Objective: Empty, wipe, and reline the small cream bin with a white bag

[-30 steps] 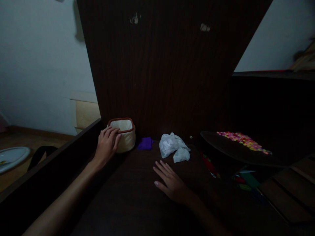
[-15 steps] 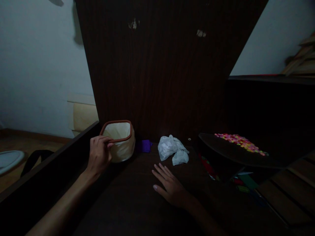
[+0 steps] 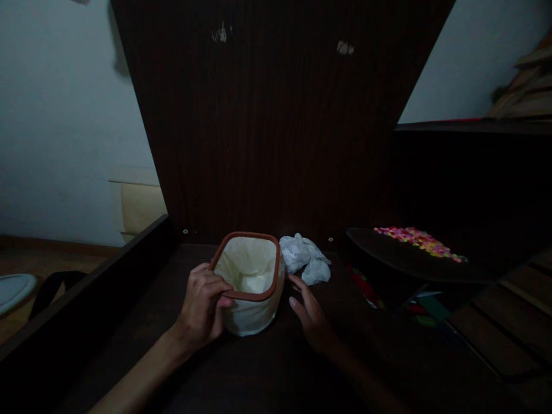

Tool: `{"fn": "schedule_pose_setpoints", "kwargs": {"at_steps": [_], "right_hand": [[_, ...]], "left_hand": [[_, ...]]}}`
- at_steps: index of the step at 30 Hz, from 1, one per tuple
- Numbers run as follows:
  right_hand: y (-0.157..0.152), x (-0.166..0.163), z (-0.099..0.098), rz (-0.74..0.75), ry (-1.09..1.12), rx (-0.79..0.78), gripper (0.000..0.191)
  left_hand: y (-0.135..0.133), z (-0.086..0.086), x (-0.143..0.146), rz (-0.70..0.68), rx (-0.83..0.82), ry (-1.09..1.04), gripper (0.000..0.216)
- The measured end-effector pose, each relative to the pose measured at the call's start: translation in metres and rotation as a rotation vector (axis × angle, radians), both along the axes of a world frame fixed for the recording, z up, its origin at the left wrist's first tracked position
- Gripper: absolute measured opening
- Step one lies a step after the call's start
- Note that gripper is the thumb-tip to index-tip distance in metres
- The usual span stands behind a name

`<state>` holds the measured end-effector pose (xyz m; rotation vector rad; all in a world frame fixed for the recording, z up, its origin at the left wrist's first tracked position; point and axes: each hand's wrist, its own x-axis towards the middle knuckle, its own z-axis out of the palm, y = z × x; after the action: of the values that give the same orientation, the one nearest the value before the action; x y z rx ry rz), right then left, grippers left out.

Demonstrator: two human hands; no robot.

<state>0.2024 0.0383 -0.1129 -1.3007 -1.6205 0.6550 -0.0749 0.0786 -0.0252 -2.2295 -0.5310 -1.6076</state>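
A small cream waste bin (image 3: 254,315) with a brown rim stands on the dark wooden surface, its opening tilted toward me. It looks lined with a pale bag, and no contents show inside. My left hand (image 3: 202,307) grips the near left corner of the rim, thumb outside and fingers over the edge. To the right of the bin, my right hand (image 3: 314,322) has its fingers stretched and apart, close to the bin's side; whether they touch it I cannot tell. Crumpled white plastic bags (image 3: 317,270) lie just beyond my right fingertips, partly hidden by the bin.
A tall dark wooden panel (image 3: 276,126) rises behind. On the right, a curved dark shelf (image 3: 366,244) carries a pile of small pink and yellow pieces (image 3: 420,240), with red and green items (image 3: 433,307) below it. A raised wooden edge (image 3: 107,267) runs along the left.
My left hand has brought the bin to the right and nearer to me. It now covers the spot where the purple cloth-like thing lay. My right hand has shifted slightly right, beside the bin.
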Motion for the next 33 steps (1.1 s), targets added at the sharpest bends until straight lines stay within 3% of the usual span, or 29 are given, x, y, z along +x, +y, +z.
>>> {"fn": "schedule_pose_setpoints", "kwargs": {"at_steps": [5,14,17,20,24,28,33], "right_hand": [[0.001,0.0,-0.005,0.049,0.228,0.073,0.066],[0.009,0.007,0.013,0.097,0.15,0.222,0.065],[0.013,0.01,0.038,0.106,0.11,0.287,0.064],[0.012,0.011,0.076,0.187,-0.024,0.303,0.067],[0.013,0.005,0.13,0.387,-0.345,0.197,0.093],[0.02,-0.005,0.16,0.474,-0.56,0.038,0.117],[0.027,-0.014,0.169,0.501,-0.69,-0.107,0.136]], "left_hand": [[-0.011,-0.004,0.011,-0.061,-0.041,0.017,0.014],[-0.019,-0.007,0.021,-0.093,-0.103,0.039,0.01],[-0.021,-0.006,0.024,-0.119,-0.107,0.052,0.011],[-0.024,-0.006,0.026,-0.133,-0.11,0.073,0.01],[-0.025,-0.009,0.024,-0.107,-0.105,0.086,0.016],[-0.013,-0.016,0.014,-0.107,-0.135,-0.011,0.056],[0.004,-0.03,0.007,-0.26,-0.568,-0.111,0.108]]}}
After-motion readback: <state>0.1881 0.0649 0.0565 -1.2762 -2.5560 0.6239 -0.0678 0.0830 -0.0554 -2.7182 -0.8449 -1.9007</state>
